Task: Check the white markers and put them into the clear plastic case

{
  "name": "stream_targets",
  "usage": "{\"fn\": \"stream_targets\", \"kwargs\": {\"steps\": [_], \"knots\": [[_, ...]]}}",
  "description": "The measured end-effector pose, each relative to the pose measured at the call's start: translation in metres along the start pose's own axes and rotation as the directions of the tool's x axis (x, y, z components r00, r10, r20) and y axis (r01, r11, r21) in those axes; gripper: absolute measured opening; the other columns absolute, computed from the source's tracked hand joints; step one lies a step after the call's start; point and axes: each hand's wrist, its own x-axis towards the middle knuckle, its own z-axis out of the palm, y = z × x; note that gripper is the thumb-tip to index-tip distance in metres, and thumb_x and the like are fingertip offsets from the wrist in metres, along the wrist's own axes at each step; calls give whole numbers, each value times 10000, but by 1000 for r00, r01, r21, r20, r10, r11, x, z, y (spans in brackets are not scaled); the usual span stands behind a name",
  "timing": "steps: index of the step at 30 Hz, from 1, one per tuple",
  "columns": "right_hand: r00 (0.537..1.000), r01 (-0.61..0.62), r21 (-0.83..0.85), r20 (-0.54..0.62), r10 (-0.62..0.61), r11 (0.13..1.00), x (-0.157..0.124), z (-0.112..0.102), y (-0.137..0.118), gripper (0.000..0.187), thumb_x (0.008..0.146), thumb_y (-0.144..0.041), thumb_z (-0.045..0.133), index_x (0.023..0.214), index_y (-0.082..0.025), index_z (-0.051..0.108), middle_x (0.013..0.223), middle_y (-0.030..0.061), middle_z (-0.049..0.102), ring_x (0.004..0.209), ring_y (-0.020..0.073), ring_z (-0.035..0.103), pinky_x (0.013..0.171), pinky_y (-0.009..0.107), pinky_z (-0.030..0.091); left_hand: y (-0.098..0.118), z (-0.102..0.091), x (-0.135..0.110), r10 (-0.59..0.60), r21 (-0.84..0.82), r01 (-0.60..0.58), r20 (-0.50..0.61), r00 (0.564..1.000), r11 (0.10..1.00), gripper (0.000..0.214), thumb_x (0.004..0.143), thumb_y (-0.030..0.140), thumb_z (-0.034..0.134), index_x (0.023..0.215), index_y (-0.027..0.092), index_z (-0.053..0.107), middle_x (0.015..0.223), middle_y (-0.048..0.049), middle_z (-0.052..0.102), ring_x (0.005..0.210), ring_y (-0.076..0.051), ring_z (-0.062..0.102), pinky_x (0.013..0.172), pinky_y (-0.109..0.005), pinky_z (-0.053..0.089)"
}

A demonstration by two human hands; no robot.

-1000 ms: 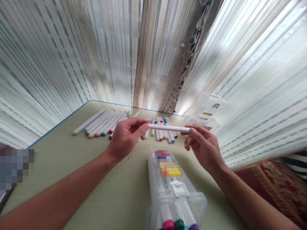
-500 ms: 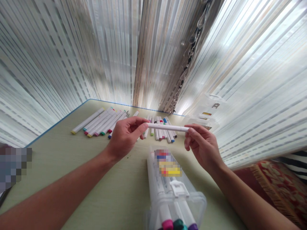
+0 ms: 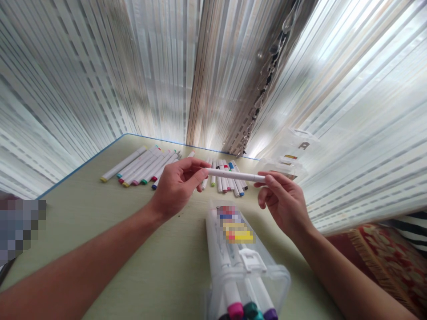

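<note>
A white marker (image 3: pixel 233 174) is held level above the table, one end in each hand. My left hand (image 3: pixel 178 182) pinches its left end, and the fingers hide that tip. At the other end, the thumb and fingers of my right hand (image 3: pixel 283 195) close on the marker and cover its cap. Below the hands stands a clear plastic case (image 3: pixel 213 240) with several markers inside, their pink, green, teal and purple caps toward me. Beyond my left hand lies a row of white markers (image 3: pixel 133 166) with coloured ends. A second group of markers (image 3: pixel 230 180) lies behind the held one.
A green table (image 3: pixel 133 249) with a blue edge carries everything. Another clear case (image 3: pixel 283 166) with its lid up stands at the back right. Striped curtains (image 3: pixel 150 66) hang close behind the table. Patterned fringed fabric (image 3: pixel 383 262) is at the right.
Both hands keep their hold on the marker, with hardly any movement. The whole view has shifted slightly, and the things on the table appear a little further right and higher.
</note>
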Motion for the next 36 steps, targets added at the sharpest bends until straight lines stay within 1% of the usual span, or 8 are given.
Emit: {"fn": "stream_targets", "kwargs": {"steps": [6,12,24,36], "knots": [[1000,6,-25,4,-6,1000,0,-1,1,138,871,-300,722,950,-189,746,758,24,709,441,78,569,382,206,441,-2,-1,0,5,0,-5,8,1000,1000,166,822,226,722,939,107,726,703,-18,677,547,-95,598,521,-216,513],[1000,6,-46,7,-6,999,-1,0,-1,121,867,-304,721,925,-199,743,755,20,706,443,87,569,390,225,456,-2,0,-1,9,15,-9,5,1000,1000,153,829,222,715,934,111,722,713,-16,668,552,-94,598,530,-222,516],[1000,25,-80,0,-25,996,-1,0,-3,109,857,-314,734,911,-222,759,750,18,707,429,96,565,374,247,444,-2,1,-2,30,51,-30,-3,1000,998,130,837,210,698,928,119,714,694,-10,656,541,-92,592,521,-221,510],[999,32,-87,3,-32,996,-1,-1,-3,106,859,-310,730,910,-221,758,725,15,693,433,101,567,368,243,431,0,3,-2,31,15,-31,-2,1000,999,112,828,195,690,911,122,707,699,-12,657,555,-95,589,516,-225,521]]}}
